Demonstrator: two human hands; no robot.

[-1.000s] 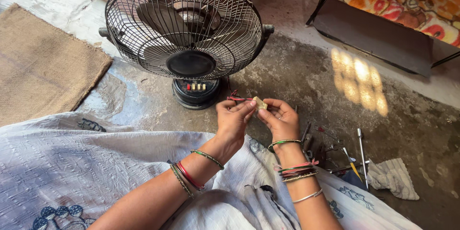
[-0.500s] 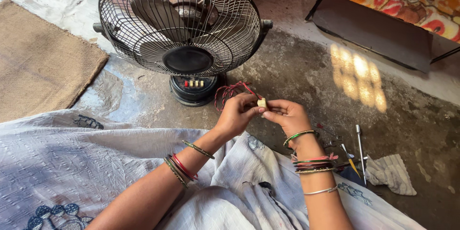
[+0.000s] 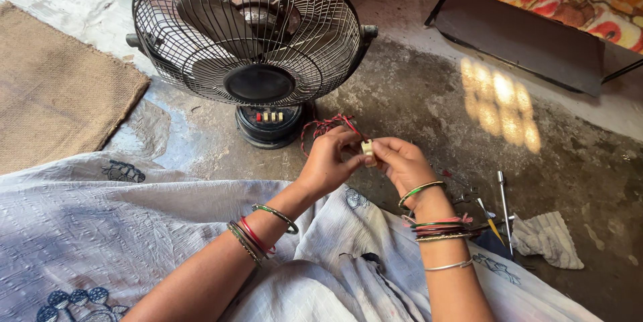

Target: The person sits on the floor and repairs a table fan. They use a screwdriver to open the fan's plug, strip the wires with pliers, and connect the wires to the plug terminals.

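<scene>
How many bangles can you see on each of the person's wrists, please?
About 7 in all: roughly 3 on the left forearm, one green and two red or dark, and about 4 on the right wrist, green, red, gold and silver. Stacked ones may hide more.

Two hands, left hand (image 3: 329, 161) and right hand (image 3: 400, 163), are sharing one small cream plug (image 3: 368, 150) trailing one bundle of red wires (image 3: 326, 125), while one table fan (image 3: 251, 40), one jute mat (image 3: 50, 91), one crumpled rag (image 3: 548, 237) and one screwdriver (image 3: 504, 209) are lying around.
</scene>
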